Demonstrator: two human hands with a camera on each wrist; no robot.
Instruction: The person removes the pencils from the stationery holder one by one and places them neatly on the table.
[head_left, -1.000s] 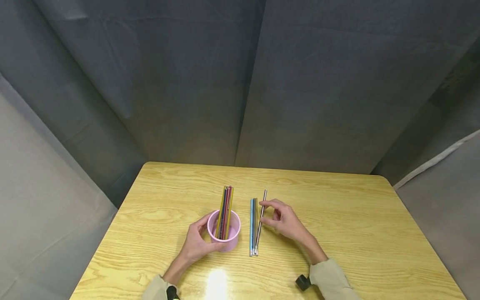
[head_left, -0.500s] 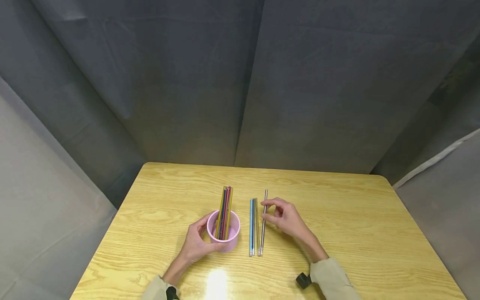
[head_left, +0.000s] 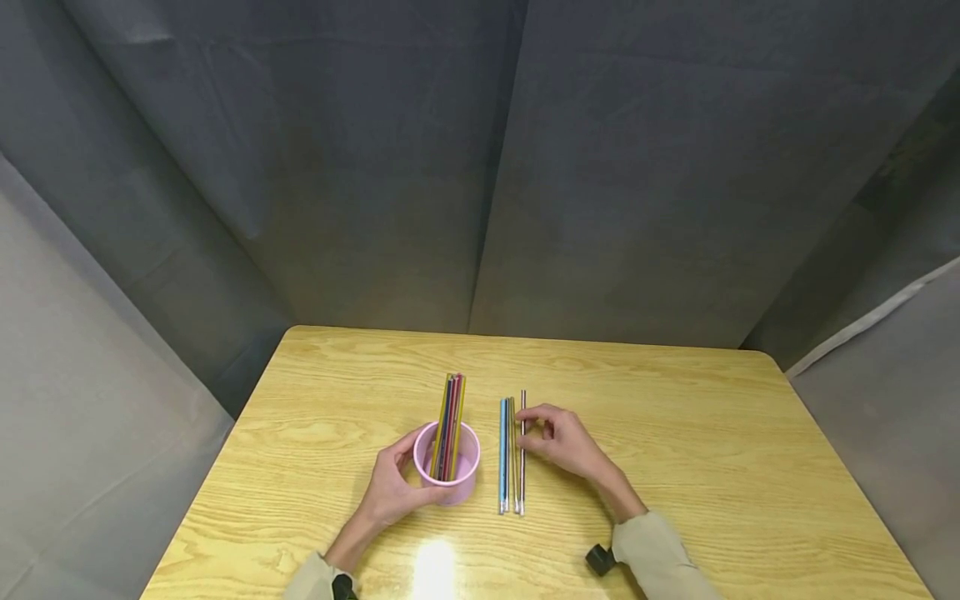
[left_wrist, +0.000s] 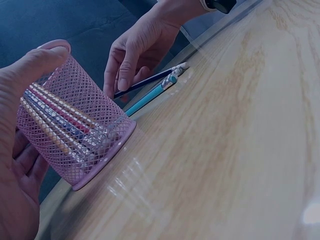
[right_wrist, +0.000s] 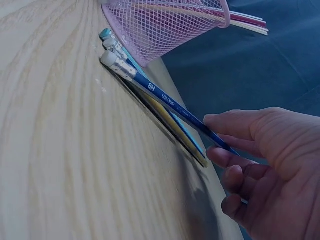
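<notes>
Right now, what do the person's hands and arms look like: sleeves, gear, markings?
Left hand and right hand: no gloves. Left sleeve and right sleeve: long, light beige. A small black device shows at each wrist; I can't make out any markings.

Dark grey fabric drapes (head_left: pixel 360 167) enclose the rear of the wood-grain tabletop (head_left: pixel 750 467). A lighter grey drape (head_left: pixel 82 400) borders the left. Glare (head_left: pixel 433 568) marks the near surface.

A pink mesh cup (head_left: pixel 467 492) of leaning pencils (head_left: pixel 450 417) stood nearer the desk's (head_left: pixel 675 400) left edge than the pinched, eraser-tipped blue pencil (right_wrist: pixel 162 97).
</notes>
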